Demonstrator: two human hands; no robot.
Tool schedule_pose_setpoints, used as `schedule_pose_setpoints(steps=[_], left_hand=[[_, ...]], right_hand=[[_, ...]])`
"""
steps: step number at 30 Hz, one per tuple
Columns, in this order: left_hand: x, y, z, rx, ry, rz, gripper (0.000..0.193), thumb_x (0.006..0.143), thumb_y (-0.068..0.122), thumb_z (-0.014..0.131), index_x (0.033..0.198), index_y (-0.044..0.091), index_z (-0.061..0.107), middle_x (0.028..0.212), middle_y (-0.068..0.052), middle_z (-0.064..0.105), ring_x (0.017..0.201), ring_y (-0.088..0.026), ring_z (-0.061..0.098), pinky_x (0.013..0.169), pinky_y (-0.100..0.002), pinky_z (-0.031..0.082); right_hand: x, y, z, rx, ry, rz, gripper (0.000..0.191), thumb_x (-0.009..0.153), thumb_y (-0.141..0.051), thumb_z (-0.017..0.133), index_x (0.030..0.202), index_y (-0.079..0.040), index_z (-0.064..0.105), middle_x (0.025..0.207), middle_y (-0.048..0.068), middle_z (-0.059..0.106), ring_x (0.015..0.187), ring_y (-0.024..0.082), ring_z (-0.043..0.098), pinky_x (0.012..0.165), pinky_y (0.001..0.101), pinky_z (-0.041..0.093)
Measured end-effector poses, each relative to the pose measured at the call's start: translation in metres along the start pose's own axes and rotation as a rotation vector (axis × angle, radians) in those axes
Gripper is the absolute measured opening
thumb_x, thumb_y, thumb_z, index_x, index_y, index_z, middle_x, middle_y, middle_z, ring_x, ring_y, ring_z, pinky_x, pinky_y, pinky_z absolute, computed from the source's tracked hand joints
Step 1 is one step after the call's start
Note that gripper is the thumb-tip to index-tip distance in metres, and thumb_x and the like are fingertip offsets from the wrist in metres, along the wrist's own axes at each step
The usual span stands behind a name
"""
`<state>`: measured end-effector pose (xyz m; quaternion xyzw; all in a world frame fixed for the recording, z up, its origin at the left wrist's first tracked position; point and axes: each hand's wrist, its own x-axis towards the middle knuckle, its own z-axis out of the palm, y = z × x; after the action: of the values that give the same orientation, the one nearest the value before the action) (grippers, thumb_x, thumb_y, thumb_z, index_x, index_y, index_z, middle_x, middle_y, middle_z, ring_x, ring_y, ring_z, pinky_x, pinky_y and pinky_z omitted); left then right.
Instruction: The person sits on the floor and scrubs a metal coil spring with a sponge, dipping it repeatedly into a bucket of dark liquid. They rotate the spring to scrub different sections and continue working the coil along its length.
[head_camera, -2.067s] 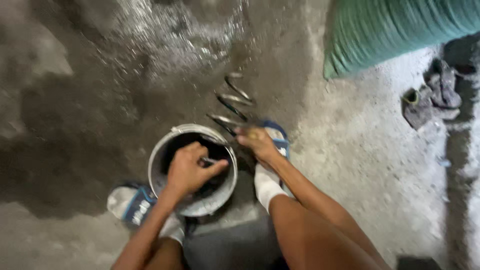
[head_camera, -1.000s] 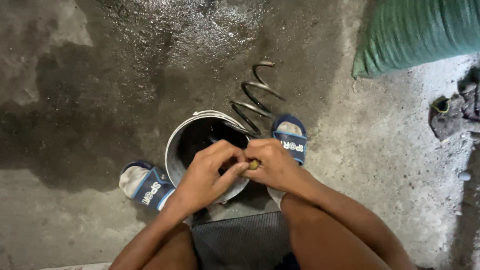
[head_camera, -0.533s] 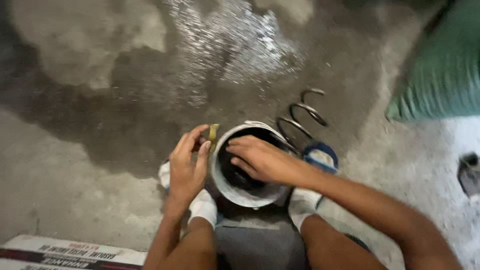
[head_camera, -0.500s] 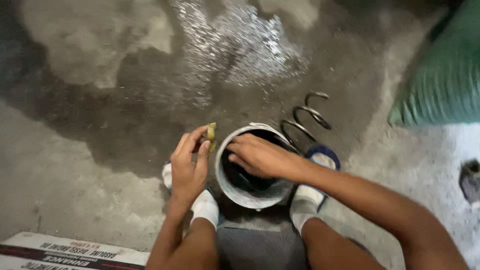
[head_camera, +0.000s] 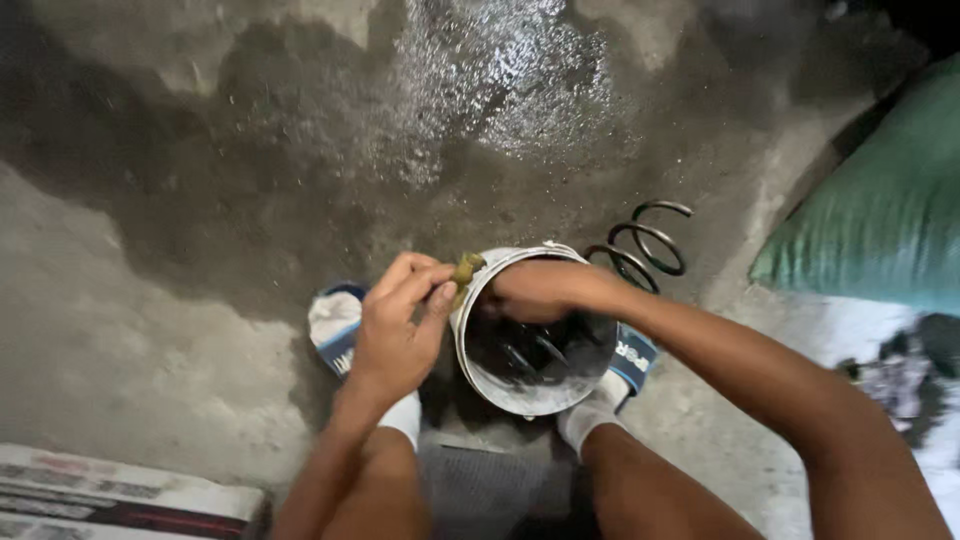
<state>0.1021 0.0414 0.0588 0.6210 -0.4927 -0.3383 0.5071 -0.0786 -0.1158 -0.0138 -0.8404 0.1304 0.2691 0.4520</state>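
Fingers of the left hand (head_camera: 395, 330) pinch a small yellowish piece (head_camera: 465, 268), perhaps a sponge or brass fitting, just outside the rim of a white bucket (head_camera: 480, 370) that stands on the floor between the person's feet. The right hand (head_camera: 530, 290) reaches over the rim into the bucket, curled downward; whether it grips anything I cannot tell, since the fingers are hidden in the dark inside, where a few dark metal parts lie. Risk, as I judge it, is the small piece slipping from the pinch and dropping onto the wet concrete floor (head_camera: 300, 150), or the bucket tipping if the right hand leans on its rim. A black coil spring (head_camera: 645, 245) lies just behind the bucket, close to the right forearm. Blue sandals (head_camera: 335, 325) flank the bucket, a green sack (head_camera: 880, 220) sits well apart on the right, and a flattened cardboard box (head_camera: 110, 500) lies at lower left.
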Motion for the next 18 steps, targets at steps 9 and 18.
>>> schedule_pose_setpoints(steps=[9,18], left_hand=[[-0.012,-0.015,0.006,-0.006,-0.002,0.02,0.016,0.1,0.008,0.063,0.11,-0.003,0.068,0.101,-0.015,0.066,0.089,-0.028,0.068,0.077,-0.034,0.054],[-0.016,-0.022,0.015,0.019,-0.063,-0.023,0.017,0.099,0.011,0.064,0.109,-0.001,0.071,0.098,-0.012,0.068,0.085,-0.024,0.069,0.073,-0.032,0.053]], right_hand=[[-0.154,-0.047,-0.014,-0.061,0.355,0.508,0.021,0.087,-0.016,0.068,0.104,-0.007,0.077,0.096,0.014,0.077,0.086,0.03,0.074,0.077,0.04,0.057],[-0.181,-0.006,0.019,-0.036,0.473,0.403,0.016,0.083,-0.01,0.07,0.097,-0.003,0.077,0.097,0.014,0.078,0.09,0.03,0.074,0.079,0.0373,0.057]])
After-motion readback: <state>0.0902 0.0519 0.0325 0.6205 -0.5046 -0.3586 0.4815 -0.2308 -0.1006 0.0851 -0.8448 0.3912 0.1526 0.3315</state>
